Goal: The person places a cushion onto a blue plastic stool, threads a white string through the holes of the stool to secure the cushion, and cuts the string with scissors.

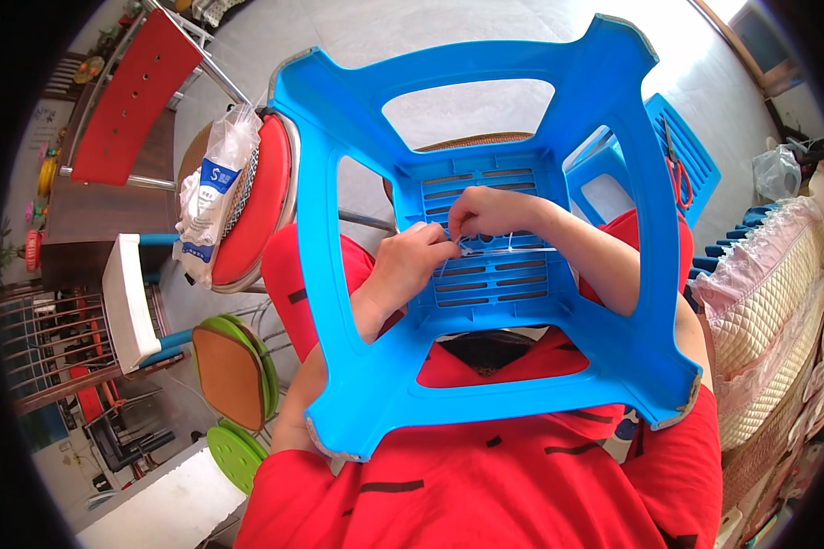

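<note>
An upturned blue plastic stool [467,403] rests on my lap, its legs pointing up toward me. Both arms reach through its side openings to the slotted underside of the seat. My left hand [407,263] is closed, thumb and fingers pinching a thin white strip [531,249] near its left end. Just above and to the right, my right hand [493,212] bends down with its fingertips pinched together close to the same spot. What exactly those right fingertips hold is too small to make out. The strip runs rightward across the slots.
A second blue stool [700,169] stands at right, with red-handled scissors [679,178] on it. At left, a red round-seated chair [270,201] bears a clear bag with a blue label [212,197]. Green stools [236,456] lie lower left; a quilted cover [769,339] is at right.
</note>
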{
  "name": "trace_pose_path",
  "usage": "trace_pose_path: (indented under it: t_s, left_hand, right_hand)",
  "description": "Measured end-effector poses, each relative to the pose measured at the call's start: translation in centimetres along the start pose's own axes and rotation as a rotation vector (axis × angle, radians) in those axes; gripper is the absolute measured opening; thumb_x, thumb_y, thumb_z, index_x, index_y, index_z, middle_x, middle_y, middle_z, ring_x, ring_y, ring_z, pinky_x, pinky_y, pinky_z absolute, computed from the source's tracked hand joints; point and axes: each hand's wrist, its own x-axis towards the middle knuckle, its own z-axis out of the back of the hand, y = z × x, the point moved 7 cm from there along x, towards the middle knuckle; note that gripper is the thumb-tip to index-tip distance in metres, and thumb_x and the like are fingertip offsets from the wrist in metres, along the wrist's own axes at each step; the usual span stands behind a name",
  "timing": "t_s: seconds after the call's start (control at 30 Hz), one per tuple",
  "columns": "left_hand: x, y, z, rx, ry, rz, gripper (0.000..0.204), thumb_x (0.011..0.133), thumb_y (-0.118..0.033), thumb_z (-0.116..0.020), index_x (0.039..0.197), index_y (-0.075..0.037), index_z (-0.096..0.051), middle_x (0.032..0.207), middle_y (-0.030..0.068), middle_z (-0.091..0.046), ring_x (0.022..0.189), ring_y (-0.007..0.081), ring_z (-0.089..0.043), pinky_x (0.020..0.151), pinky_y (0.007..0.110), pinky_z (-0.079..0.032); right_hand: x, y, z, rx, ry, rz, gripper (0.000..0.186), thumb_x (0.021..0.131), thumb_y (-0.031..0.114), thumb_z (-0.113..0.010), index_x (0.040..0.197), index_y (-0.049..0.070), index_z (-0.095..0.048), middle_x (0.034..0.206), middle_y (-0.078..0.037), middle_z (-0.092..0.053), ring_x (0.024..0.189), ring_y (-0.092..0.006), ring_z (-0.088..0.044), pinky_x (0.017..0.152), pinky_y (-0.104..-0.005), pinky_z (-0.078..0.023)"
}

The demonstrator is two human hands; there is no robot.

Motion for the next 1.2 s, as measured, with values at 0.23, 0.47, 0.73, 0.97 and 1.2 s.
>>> trace_pose_path:
  t_s: [0.23, 0.47, 0.73, 0.97, 1.2]
  left_hand:
    - [0.2, -0.8, 0.3, -0.026, -0.051, -0.083, 0.012, 0.073, -0.008, -0.069, 0.083, -0.014, -0.067, 0.089, -0.0003, -0.061, 0.083, 0.0211, -0.061, 0.065, 0.034, -0.051]
    - [0.5, 1.2, -0.2, -0.554, -0.096, 0.097, 0.007, 0.081, -0.001, -0.066, 0.087, -0.003, -0.068, 0.090, 0.0079, -0.066, 0.085, 0.0197, -0.064, 0.072, 0.029, -0.051]
    - [0.8, 2.6, -1.8, -0.740, -0.100, 0.457, 0.015, 0.078, -0.002, -0.072, 0.091, -0.001, -0.065, 0.082, 0.0080, -0.070, 0.076, 0.0126, -0.067, 0.069, 0.025, -0.052]
    - [1.7, 2.5, -1.5, -0.594, -0.115, 0.501, 0.022, 0.074, -0.004, -0.076, 0.093, -0.001, -0.064, 0.076, 0.0076, -0.071, 0.072, 0.0126, -0.069, 0.065, 0.026, -0.053]
    - [1.0, 3.1, -1.6, -0.559, -0.170, 0.523, 0.013, 0.075, -0.004, -0.074, 0.083, -0.001, -0.064, 0.074, 0.0069, -0.070, 0.071, 0.0111, -0.068, 0.062, 0.025, -0.052]
  right_hand:
    - [-0.1, -0.7, 0.1, 0.084, 0.010, -0.072, 0.018, 0.079, 0.005, -0.062, 0.094, 0.001, -0.072, 0.081, -0.008, -0.068, 0.070, -0.0153, -0.062, 0.060, -0.0302, -0.051]
    - [-0.6, -0.1, 0.6, 0.256, -0.051, -0.086, 0.018, 0.081, 0.009, -0.067, 0.095, -0.002, -0.071, 0.082, -0.008, -0.069, 0.070, -0.0149, -0.062, 0.062, -0.0259, -0.051]
    - [-0.7, -0.8, 1.3, 0.463, -0.100, -0.079, 0.019, 0.075, 0.007, -0.070, 0.092, -0.002, -0.071, 0.080, -0.007, -0.070, 0.069, -0.0117, -0.062, 0.061, -0.0237, -0.048]
    - [-1.5, -0.4, 2.2, 0.375, -0.192, 0.028, 0.016, 0.073, 0.007, -0.073, 0.087, -0.001, -0.071, 0.079, -0.007, -0.070, 0.070, -0.0113, -0.063, 0.062, -0.0233, -0.049]
    - [-1.4, 0.7, 2.4, 0.298, -0.200, 0.004, 0.015, 0.074, 0.006, -0.071, 0.088, -0.001, -0.072, 0.080, -0.007, -0.070, 0.072, -0.0106, -0.064, 0.062, -0.0239, -0.051]
